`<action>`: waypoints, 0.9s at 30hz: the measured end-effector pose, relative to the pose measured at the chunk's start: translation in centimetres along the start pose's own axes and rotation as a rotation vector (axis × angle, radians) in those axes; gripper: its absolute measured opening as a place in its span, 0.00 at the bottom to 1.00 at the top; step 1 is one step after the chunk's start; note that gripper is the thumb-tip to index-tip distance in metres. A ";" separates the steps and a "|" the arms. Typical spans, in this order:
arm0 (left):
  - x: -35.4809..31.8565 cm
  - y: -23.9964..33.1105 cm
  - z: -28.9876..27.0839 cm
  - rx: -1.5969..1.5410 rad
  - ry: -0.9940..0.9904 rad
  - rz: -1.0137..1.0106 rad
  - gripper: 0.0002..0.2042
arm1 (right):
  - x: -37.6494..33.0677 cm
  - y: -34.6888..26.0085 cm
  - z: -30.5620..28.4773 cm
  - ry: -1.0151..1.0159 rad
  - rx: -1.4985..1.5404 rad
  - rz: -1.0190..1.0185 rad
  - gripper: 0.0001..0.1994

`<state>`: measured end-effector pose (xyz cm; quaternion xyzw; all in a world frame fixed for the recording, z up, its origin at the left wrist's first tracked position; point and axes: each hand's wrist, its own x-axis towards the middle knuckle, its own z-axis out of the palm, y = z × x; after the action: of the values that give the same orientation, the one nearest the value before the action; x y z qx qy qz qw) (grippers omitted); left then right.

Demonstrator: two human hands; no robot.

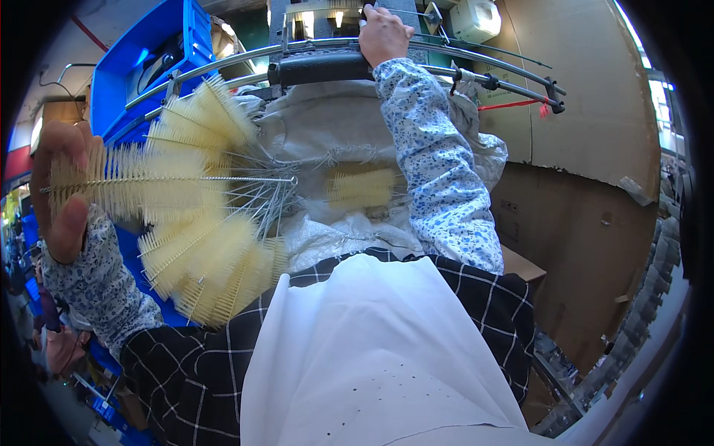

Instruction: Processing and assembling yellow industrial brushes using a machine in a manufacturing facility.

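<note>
On my feed, the left hand (63, 197) has its thumb and fingers closed around the bristled end of a cream brush (134, 182), which lies level across my view, its wire stem ending in a small loop toward the middle. Behind it fans a cluster of similar brushes (216, 249), their bare wire stems converging toward the centre. I have the right hand (387, 36) at the top of a metal frame (498, 63), fingers curled over a dark part; I cannot tell how firmly they grip, as the fingertips are partly hidden. Just below it runs a black roller (323, 69).

For writing, I find faint greenish print on the large cardboard sheet (587, 97) to the right and small dark marks on the brown board (565, 245) beneath; both are too small to make out from here.

The surface ahead is crumpled white sacking (327, 123), with a single loose brush (362, 187) lying on it between the two arms. A red strip (513, 105) hangs by the frame's right end. A blue bin (141, 78) stands at upper left, a white container (476, 21) at upper right, and the room's far left blurs into more blue shapes.
</note>
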<state>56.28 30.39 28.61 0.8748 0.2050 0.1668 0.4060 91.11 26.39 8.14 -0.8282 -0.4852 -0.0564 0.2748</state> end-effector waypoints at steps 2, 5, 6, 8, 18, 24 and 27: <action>-0.1 -0.5 -0.2 0.020 -0.025 -0.003 0.20 | 0.0 1.2 -0.4 0.009 -0.033 -0.032 0.10; -0.2 -0.3 0.6 -0.002 0.050 -0.008 0.19 | 0.6 5.6 0.0 -0.004 -0.149 -0.036 0.12; -0.5 -0.4 0.6 -0.003 0.054 -0.014 0.19 | 0.9 7.2 0.2 -0.024 -0.227 -0.010 0.14; -1.0 -1.1 0.6 -0.090 0.076 -0.036 0.18 | 1.2 9.8 -0.8 -0.018 -0.225 -0.012 0.14; 1.5 0.5 3.2 -0.038 -0.144 0.040 0.15 | 5.8 16.1 -3.6 -0.234 -0.448 0.088 0.16; 1.7 -0.3 3.7 -0.112 -0.229 0.047 0.12 | 2.8 18.6 -11.4 -0.445 0.075 -0.073 0.11; 2.9 -1.1 5.6 -0.373 -0.237 -0.058 0.12 | -1.9 13.9 -16.1 -0.739 0.399 0.052 0.18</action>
<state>61.09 28.84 24.69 0.7918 0.1467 0.0860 0.5866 104.55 11.42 15.48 -0.7353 -0.5314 0.3465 0.2387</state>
